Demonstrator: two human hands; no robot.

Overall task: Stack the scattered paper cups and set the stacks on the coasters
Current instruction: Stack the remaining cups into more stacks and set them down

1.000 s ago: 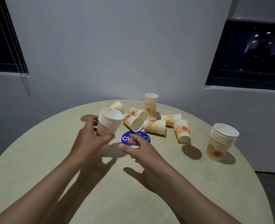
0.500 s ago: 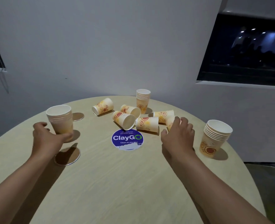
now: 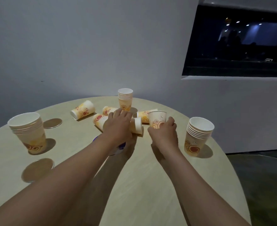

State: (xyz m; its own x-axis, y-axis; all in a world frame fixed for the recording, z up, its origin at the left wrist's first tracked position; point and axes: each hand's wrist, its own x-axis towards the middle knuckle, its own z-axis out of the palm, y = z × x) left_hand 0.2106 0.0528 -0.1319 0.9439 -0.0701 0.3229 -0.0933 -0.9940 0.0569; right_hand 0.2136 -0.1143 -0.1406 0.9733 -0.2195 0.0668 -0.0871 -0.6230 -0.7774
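Two hands out | your right hand [image 3: 163, 133] grips an upright cup [image 3: 157, 119] | left hand [image 3: 118, 124] reaches over the tipped red-spot cup [image 3: 99, 120], grasp hidden | cup lies crosswise beneath it, nearest that hand.

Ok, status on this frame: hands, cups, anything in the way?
Right hand holds one cup upright. Left hand reaching over the lying cups, grip hidden. Three stacks standing.

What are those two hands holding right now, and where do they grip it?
The right hand grips a single upright cup around its lower body. The left hand reaches over the fallen cups; whether it grips one cannot be told.
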